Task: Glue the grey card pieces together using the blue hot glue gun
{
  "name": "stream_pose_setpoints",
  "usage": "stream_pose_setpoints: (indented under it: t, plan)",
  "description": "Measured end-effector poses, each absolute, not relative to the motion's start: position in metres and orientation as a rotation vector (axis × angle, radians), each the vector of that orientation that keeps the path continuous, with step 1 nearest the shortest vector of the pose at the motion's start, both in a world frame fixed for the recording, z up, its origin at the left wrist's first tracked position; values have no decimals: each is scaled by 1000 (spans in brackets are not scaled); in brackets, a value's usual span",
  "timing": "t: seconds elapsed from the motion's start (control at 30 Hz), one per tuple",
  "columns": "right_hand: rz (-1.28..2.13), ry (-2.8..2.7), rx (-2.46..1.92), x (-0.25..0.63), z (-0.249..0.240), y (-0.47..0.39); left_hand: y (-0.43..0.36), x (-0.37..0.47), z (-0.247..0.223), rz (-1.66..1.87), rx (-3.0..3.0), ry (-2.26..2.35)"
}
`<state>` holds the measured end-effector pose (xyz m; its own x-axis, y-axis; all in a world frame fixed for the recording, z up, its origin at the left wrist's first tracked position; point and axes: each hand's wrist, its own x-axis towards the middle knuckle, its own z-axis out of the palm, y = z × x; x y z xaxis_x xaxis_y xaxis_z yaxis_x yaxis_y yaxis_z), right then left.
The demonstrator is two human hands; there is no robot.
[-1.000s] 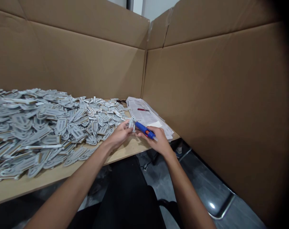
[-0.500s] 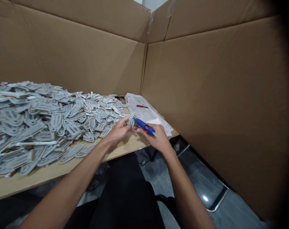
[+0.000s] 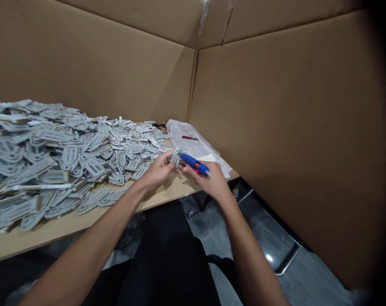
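Observation:
Between the fingers of my left hand [image 3: 161, 170] is a small grey-white plastic piece [image 3: 177, 156], slotted and rounded at one end, held upright above the table edge. My right hand [image 3: 210, 178] is wrapped round a blue glue gun [image 3: 194, 163] with an orange part, a small red light and a translucent stick at its rear. The gun's front points toward the grey-white piece; whether the two touch cannot be made out. Left of my hands lies a large pile of similar grey-white pieces [image 3: 94, 165], many with brown strips along one side.
Printed papers [image 3: 189, 146] with a red pen-like item [image 3: 190, 137] lie at the table's right corner. Tall cardboard walls [image 3: 132, 80] stand behind and to the right. The wooden table [image 3: 167, 195] ends just in front of me, above a grey floor [image 3: 263, 229].
The view has tilted slightly down and shifted. Both hands keep their holds on the piece and the glue gun, with only slight movement.

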<state>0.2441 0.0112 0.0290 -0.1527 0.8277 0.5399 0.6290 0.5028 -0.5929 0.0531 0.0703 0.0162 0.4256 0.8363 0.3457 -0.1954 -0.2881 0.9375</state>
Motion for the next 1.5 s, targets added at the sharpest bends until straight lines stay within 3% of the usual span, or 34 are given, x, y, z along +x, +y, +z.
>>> stream_pose_setpoints:
  t: [0.63,1.1,1.27,1.4,1.5]
  plan:
    - [252,-1928,-1198,241,29,9,80,50,7,1137,1544,629]
    - [-173,-2224,-1540,223,32,-2,80,48,10,1095,1588,690]
    - [-373,-2010,-1526,218,32,-2,83,48,16,1133,1326,736]
    - [-171,-1751,-1257,232,32,1,75,45,23,1048,1275,668]
    - [201,-1610,-1182,241,25,10,68,39,29,869,1360,600]
